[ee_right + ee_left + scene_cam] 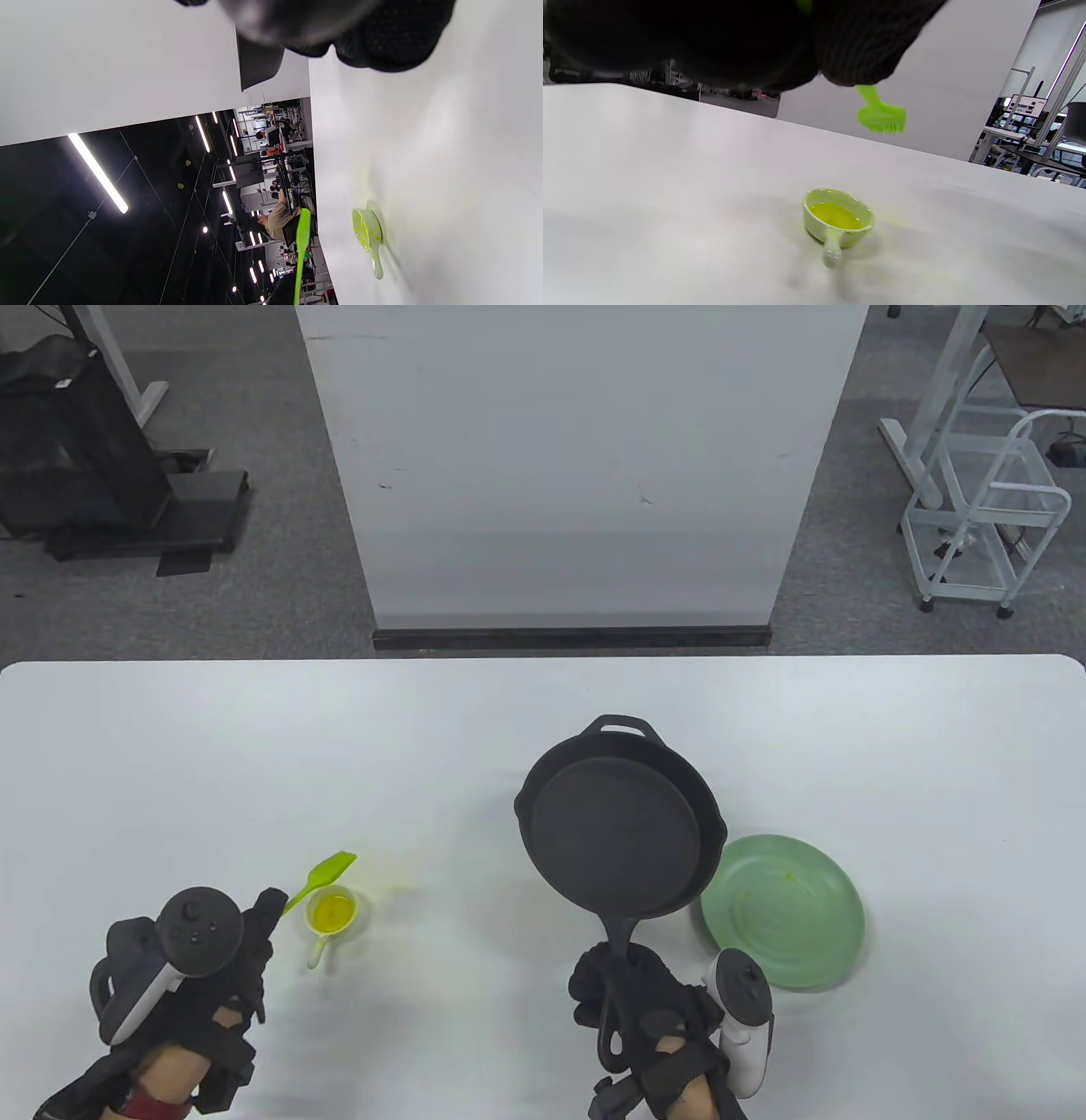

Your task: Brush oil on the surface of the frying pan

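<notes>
Fingers (265,918) of left hand (191,976) gripping green brush (322,875); fingers (594,976) of right hand (649,1014) wrapped round frying pan (619,836) handle.

Near front edge of counter (170,746), left of middle: left hand holding brush by its handle, bristle end raised off the surface, pointing away toward the far edge just past small oil bowl (331,914). Bowl resting on counter, yellow oil inside, short handle toward front edge. Right of middle: right hand holding black pan, tilted, dark inner face showing toward overhead view, helper handle at far side. Beside pan, toward right edge: green plate (793,920) flat on counter, partly overlapped by pan rim in overhead view.
</notes>
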Tool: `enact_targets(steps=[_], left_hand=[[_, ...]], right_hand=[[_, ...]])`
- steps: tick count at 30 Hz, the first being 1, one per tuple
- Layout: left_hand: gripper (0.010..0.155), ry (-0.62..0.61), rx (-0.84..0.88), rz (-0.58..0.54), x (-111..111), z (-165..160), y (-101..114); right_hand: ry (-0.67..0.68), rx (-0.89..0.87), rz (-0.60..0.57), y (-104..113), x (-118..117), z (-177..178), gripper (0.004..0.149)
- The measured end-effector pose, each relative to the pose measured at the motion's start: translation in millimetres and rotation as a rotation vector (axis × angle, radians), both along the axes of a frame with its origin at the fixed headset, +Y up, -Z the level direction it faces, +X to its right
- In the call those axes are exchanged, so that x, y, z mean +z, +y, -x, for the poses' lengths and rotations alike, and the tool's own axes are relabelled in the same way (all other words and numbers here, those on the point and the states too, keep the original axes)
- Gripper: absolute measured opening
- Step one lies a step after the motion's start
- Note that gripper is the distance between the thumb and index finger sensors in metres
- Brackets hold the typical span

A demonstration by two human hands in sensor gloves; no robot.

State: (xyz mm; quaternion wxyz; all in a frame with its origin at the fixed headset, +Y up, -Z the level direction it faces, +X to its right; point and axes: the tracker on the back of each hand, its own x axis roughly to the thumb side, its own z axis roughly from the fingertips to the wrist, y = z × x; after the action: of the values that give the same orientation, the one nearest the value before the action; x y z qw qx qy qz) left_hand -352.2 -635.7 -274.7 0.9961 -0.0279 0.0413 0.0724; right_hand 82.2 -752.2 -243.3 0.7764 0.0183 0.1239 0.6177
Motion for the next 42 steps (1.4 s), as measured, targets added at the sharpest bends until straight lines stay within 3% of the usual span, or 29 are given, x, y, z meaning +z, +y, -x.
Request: enact_targets(steps=[4,19,25,34,42], left_hand=[[0.046,0.017,-0.032,-0.009,-2,4,-11],[0.050,0.020,-0.049,0.174,-20,1,-40],[0.050,0.042,0.127,0.201,-25,16,-30],[0.050,0.089,0.420,0.420,-43,40,-42],[0.049,0.116,0.372,0.428,-46,41,-45]], right_hand=[[0.007,0.000,0.003,-1,1,1,0.051],[0.043,0.015,0.006,-2,1,4,0.052],[0.053,0.003,0.006,-2,1,4,0.052],[0.058,0.002,0.012,-2,2,4,0.052],[0.061,-0.004,0.018,-1,2,2,0.052]])
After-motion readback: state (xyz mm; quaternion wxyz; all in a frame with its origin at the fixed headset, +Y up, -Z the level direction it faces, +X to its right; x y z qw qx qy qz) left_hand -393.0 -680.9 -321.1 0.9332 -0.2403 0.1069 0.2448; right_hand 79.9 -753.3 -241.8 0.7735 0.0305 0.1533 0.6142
